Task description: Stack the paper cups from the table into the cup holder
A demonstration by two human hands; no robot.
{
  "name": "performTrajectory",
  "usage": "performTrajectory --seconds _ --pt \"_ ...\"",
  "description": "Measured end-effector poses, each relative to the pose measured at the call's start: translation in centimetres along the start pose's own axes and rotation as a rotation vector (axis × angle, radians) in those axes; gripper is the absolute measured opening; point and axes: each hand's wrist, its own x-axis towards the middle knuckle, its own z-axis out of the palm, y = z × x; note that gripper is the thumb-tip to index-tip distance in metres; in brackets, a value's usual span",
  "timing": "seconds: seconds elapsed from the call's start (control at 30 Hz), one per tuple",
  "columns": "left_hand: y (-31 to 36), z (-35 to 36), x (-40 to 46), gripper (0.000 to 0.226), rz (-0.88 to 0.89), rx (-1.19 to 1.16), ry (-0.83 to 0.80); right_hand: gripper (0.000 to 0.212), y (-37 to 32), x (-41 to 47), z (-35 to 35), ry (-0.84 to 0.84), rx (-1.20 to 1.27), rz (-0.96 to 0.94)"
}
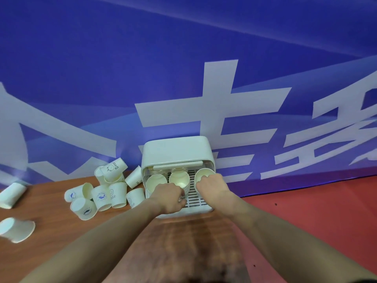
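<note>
- the paper cups (102, 193) are thin, light and easily crushed or dented; best taken by a gentle pinch at the stiffer rolled rim or a loose wrap round the wall, judging by how they have toppled.
- three cups sit mouth-up in the cup holder (177, 152), on its slatted tray: one at the left (155, 181), one in the middle (179, 178), one at the right (204, 174).
- the loose ones lie in a heap on the wooden table (51, 231) just left of the holder, some upright, some tipped; two more lie well apart at the far left edge.
- the left hand (170, 198) is curled, knuckles up, at the front of the middle cup, apparently gripping its wall; the fingertips are hidden.
- the right hand (212, 185) is curled over the near rim of the right cup, fingers bent onto it.
- both forearms reach straight forward, nearly parallel, wrists bent slightly down.
- behind stands a blue banner (183, 68).
</note>
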Motion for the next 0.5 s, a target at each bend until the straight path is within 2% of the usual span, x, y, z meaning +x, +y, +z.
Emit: performTrajectory --seconds 0.5 --pt "0.1 0.7 0.3 0.039 -0.012 -0.029 -0.020 0.027 -1.3 1.3 0.8 -0.035 0.004 -0.032"
